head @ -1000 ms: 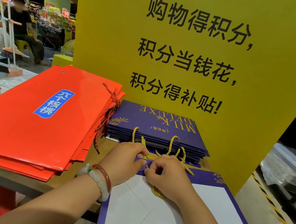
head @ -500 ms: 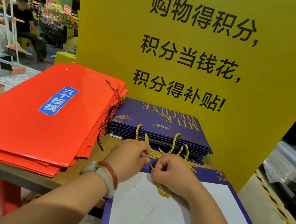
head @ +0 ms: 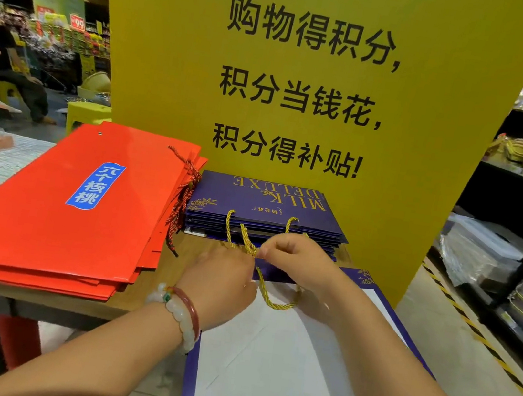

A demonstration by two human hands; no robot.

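Cord, twisted gold, looped over white purple-edged bag, pinched by left hand and right hand.

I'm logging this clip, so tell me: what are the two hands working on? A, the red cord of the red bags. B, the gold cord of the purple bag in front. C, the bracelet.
B: the left hand and right hand both pinch the gold cord at the top edge of the purple bag.

The purple bag lies flat, white face up, overhanging the table edge. Its gold twisted cord sits at the far end, looping slack over the white
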